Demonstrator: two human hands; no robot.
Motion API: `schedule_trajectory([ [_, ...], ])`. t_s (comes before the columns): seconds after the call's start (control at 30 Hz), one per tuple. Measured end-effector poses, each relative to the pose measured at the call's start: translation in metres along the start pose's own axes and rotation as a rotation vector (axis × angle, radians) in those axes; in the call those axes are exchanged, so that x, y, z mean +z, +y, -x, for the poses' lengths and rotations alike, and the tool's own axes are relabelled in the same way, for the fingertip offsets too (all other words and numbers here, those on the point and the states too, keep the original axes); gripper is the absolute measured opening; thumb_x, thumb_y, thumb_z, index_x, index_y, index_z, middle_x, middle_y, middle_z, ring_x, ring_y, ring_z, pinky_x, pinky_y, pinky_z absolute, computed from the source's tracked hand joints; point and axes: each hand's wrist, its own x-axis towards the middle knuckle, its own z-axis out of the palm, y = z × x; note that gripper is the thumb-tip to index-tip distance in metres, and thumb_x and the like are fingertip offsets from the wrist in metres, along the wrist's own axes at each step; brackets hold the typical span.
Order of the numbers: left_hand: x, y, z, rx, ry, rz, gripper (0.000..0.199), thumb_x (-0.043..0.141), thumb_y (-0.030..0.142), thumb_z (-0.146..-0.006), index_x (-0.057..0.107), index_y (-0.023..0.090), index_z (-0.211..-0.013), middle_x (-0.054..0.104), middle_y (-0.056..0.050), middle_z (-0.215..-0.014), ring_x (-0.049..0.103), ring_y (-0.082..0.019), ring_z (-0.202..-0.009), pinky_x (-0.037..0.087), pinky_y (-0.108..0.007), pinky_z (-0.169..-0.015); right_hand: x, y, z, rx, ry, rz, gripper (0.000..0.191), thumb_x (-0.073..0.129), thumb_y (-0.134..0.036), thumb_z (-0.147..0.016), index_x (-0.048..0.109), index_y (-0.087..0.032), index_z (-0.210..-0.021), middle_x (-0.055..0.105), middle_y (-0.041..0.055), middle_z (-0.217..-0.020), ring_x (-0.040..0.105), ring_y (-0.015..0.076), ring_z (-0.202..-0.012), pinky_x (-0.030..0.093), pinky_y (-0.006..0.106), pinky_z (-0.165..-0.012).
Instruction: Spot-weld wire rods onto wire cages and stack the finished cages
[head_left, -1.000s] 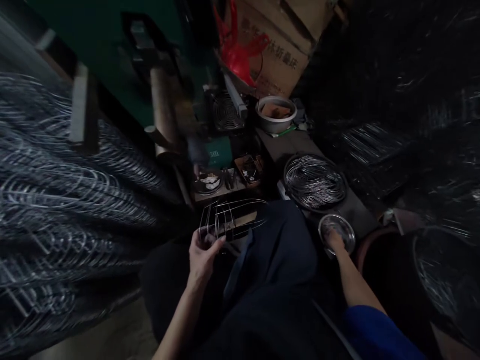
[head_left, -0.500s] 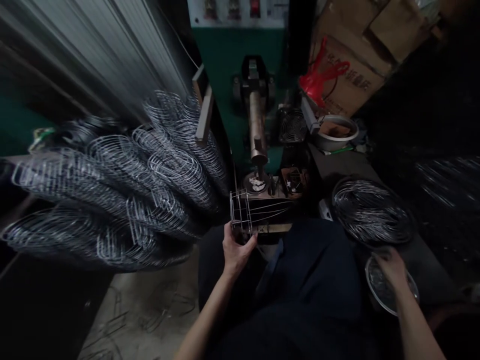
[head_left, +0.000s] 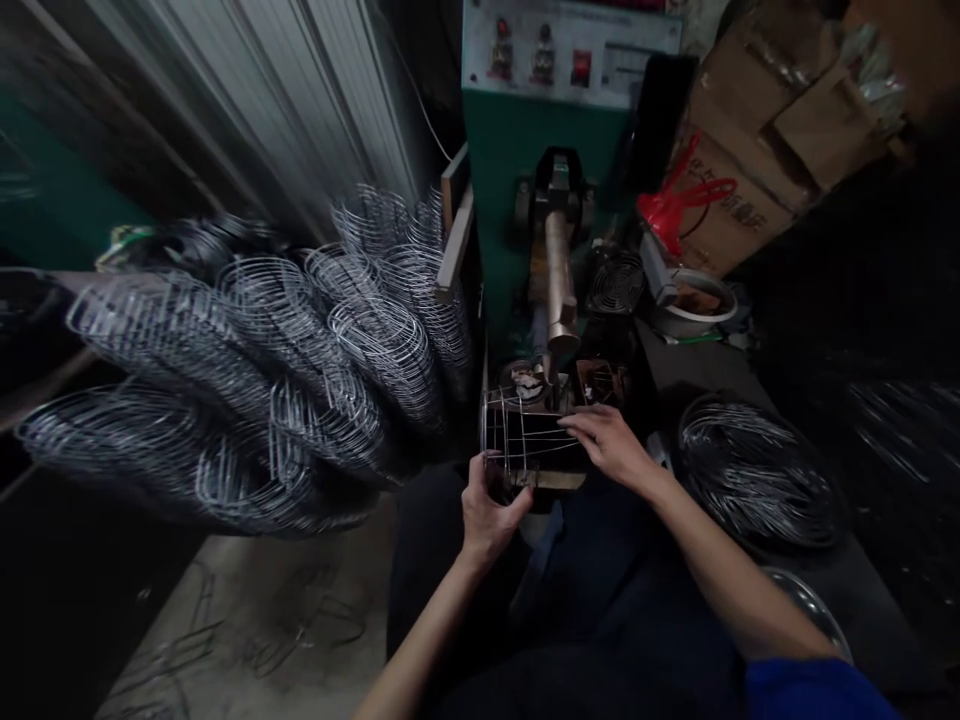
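Observation:
A small wire frame (head_left: 507,430) with crossing bars and long thin wires stretching rightward is above my lap. My left hand (head_left: 489,515) is closed on its near left end, thumb to the right and fingers to the left. My right hand (head_left: 611,445) is by the free ends of the long wires, its fingertips pinched together. Anything between those fingertips is too small to make out. Just beyond the frame stands a green machine (head_left: 499,190) with a metal cylindrical arm (head_left: 559,285) pointing down over a small round dish (head_left: 525,385).
Stacks of bent wire frames (head_left: 379,335) fill the left side. To the right are a coiled pile of wires (head_left: 757,470), a metal bowl (head_left: 814,605) partly behind my forearm, and a white basin (head_left: 697,310). Cardboard boxes (head_left: 750,190) rise behind; loose wire pieces (head_left: 300,640) lie on the floor.
My right hand has left the metal bowl at the right and come to the long wires of the frame. My left hand keeps its hold. The whole view has shifted somewhat.

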Motion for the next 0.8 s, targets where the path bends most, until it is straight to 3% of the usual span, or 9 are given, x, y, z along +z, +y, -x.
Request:
schedule_trajectory([
  [0.13,0.000,-0.006,-0.009,-0.005,0.038,-0.001,0.052,0.077,0.035,-0.072,0.049,0.023,-0.113,0.058,0.005,-0.076,0.058,-0.013,-0.063,0.048,-0.023,-0.060,0.013,0.005,-0.002,-0.035,0.103,0.117,0.030,0.052,-0.015,-0.097,0.067,-0.027,-0.120,0.074,0.0060,-0.114,0.060,0.0248,-0.120,0.027,0.054,-0.111],
  [0.3,0.003,-0.015,-0.017,-0.027,0.072,0.017,0.053,0.077,0.036,-0.072,0.048,0.024,-0.116,0.057,0.005,-0.077,0.058,-0.013,-0.063,0.049,-0.024,-0.061,0.016,0.003,-0.015,-0.051,0.198,0.071,0.021,0.054,-0.022,-0.099,0.070,-0.029,-0.111,0.076,0.0034,-0.104,0.064,0.0229,-0.114,0.029,0.048,-0.108],
  [0.8,0.011,-0.013,-0.040,-0.027,0.124,0.048,0.052,0.078,0.034,-0.073,0.047,0.024,-0.113,0.057,0.005,-0.075,0.057,-0.013,-0.062,0.049,-0.024,-0.061,0.010,0.010,-0.043,-0.028,0.197,0.050,0.019,0.056,-0.023,-0.098,0.072,-0.030,-0.105,0.077,0.0031,-0.101,0.062,0.0232,-0.117,0.024,0.051,-0.111],
])
